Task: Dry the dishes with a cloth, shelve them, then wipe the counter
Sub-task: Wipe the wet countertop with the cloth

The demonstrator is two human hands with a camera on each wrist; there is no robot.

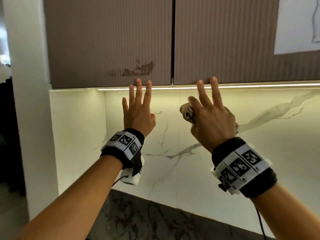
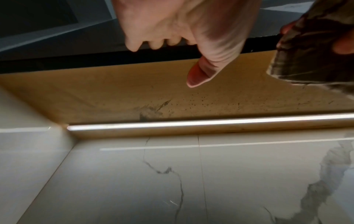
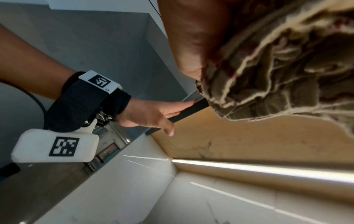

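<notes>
Reaching flat-fingered, left hand (image 1: 138, 111) touches cabinet door (image 1: 110, 40); right hand (image 1: 210, 118) bunches cloth (image 3: 277, 68), seemingly brown-striped.

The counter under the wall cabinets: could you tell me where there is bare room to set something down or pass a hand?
The dark marbled counter shows bare between the forearms, up to the backsplash. The gap beneath the cabinet doors is crowded: left hand fingertips at the left door's bottom edge, right hand, gripping the cloth, at the right door's.

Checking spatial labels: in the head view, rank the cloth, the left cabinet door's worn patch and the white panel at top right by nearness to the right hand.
1. cloth, held in the right hand.
2. worn patch, upper left.
3. white panel, far upper right.
</notes>
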